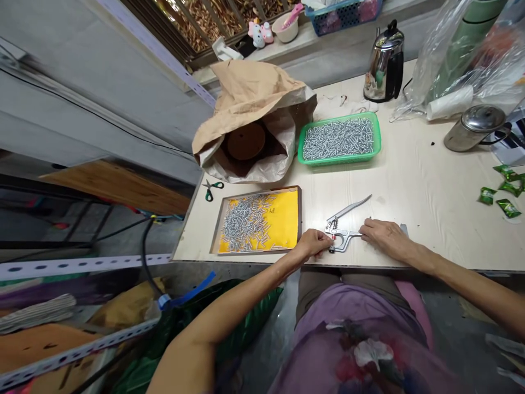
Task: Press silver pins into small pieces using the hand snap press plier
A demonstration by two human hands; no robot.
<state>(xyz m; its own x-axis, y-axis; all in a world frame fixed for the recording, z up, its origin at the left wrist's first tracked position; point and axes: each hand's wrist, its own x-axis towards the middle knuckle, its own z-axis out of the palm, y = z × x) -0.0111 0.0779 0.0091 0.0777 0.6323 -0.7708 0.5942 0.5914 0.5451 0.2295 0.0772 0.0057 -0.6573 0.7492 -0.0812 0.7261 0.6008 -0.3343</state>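
Tabletop [410, 191], left hand [313, 242] pinching tool [346, 237], right hand [384, 236] curled on handle [356, 234]

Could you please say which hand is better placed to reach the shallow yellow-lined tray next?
Probably the left hand: it is beside the tray, while the right hand is farther away.

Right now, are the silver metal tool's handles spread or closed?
Spread: the upper handle angles away from the lower handle, with pale tabletop between.

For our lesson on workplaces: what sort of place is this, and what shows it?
Probably a small workshop for hand assembly: a green tray of small metal parts, a yellow-lined tray with more, and a plier-like metal tool.
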